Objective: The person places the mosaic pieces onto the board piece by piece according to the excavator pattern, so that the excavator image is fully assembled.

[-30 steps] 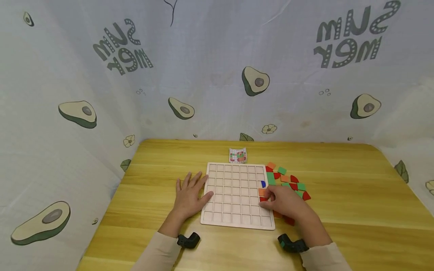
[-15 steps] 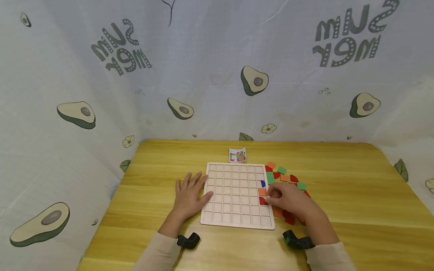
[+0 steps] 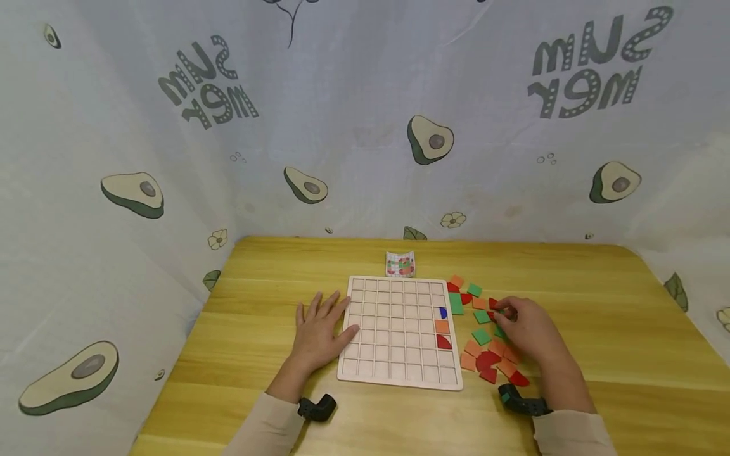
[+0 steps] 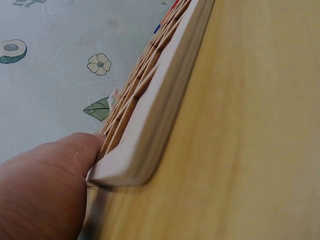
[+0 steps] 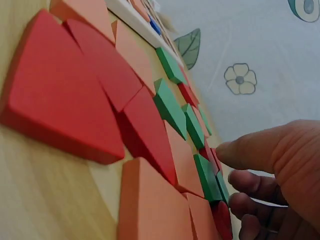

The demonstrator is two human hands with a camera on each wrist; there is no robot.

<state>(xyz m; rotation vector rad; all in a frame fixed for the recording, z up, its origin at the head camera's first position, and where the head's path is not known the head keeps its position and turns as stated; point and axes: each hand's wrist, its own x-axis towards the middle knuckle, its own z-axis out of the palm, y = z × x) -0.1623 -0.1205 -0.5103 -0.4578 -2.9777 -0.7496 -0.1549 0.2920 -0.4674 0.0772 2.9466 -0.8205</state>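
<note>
A pale wooden grid board (image 3: 393, 326) lies on the table. My left hand (image 3: 318, 332) rests at its left edge with fingers spread, the thumb on the rim. Along the board's right column sit a blue quarter-circle tile (image 3: 443, 313), an orange square tile (image 3: 441, 327) and a red quarter-circle tile (image 3: 443, 342). Right of the board, my right hand (image 3: 527, 326) reaches over the loose tiles. Its thumb and forefinger stand apart, close to a red tile (image 3: 492, 315); the right wrist view shows the thumb (image 5: 250, 150) at red tiles. The palm hides some tiles.
Several loose orange, green and red tiles lie right of the board, among them a green square (image 3: 481, 336) and red quarter-circles (image 3: 487, 361). Behind the board stands a small pattern card (image 3: 400, 265). A patterned cloth (image 3: 365, 126) hangs behind the table.
My right hand has left the red tile in the board's right column and moved right to the loose tiles, uncovering several. My left hand has stayed in place.
</note>
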